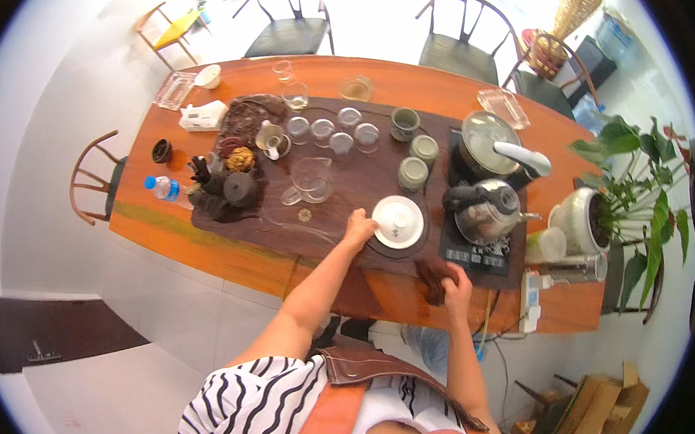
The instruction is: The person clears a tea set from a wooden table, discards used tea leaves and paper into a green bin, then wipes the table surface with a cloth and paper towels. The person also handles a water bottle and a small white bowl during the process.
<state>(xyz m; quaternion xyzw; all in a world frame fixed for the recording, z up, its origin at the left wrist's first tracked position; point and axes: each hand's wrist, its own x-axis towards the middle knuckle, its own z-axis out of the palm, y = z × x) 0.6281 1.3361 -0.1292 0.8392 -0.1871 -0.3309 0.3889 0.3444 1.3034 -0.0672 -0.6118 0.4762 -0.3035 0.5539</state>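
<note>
My left hand (360, 229) pinches the left rim of a white lidded tea bowl, a gaiwan (397, 222), which sits near the front edge of the dark tea tray (357, 186). In my right hand (457, 288) is a bunched brown cloth (431, 279), held over the table's front edge, right of the gaiwan. Left of the gaiwan stands a clear glass pitcher (311, 177). Behind it are several small glass cups (323, 131). Greenish ceramic cups (413, 173) stand between these and the hot plate.
A glass kettle (486, 213) and a lidded pot (490, 140) stand on the black hot plate (474, 259) at right. A power strip (530, 301) with cables lies at the front right, near a potted plant (583, 218). Tea ornaments (240, 188) and a water bottle (167, 190) are at left.
</note>
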